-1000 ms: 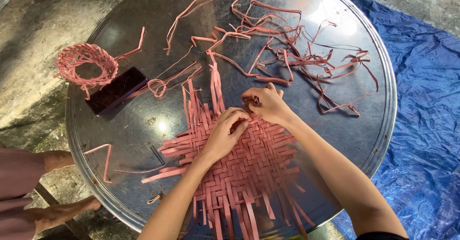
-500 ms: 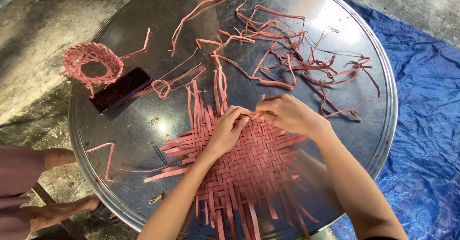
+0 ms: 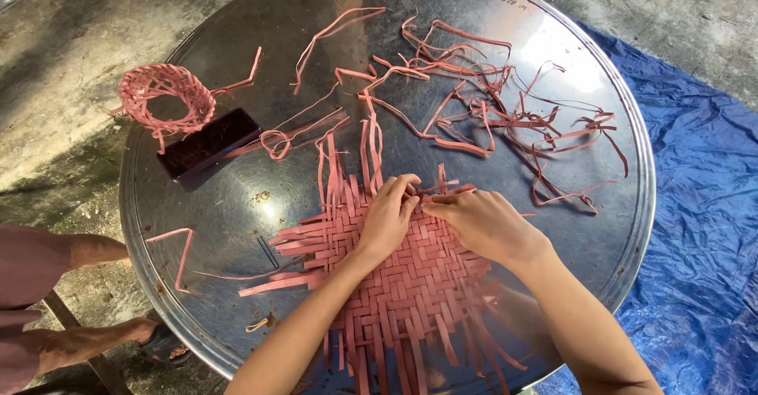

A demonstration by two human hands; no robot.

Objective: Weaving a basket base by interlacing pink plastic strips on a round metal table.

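Observation:
A flat mat woven of pink strips (image 3: 395, 284) lies on a round shiny metal tray (image 3: 237, 229). My left hand (image 3: 387, 217) rests on the mat's far edge, fingers pinching a strip end. My right hand (image 3: 482, 221) lies beside it to the right, fingertips meeting the left hand's at the same strip. Loose strip ends stick out of the mat on all sides.
A tangle of loose pink strips (image 3: 489, 119) covers the tray's far right. A small woven pink ring (image 3: 166, 95) and a dark phone (image 3: 209, 146) sit at the far left. A blue tarp (image 3: 695, 229) lies to the right. Someone's legs (image 3: 71, 300) are at the left.
Both hands slid toward me and a little right along the mat's far edge. The right hand came down from the loose strips onto the mat.

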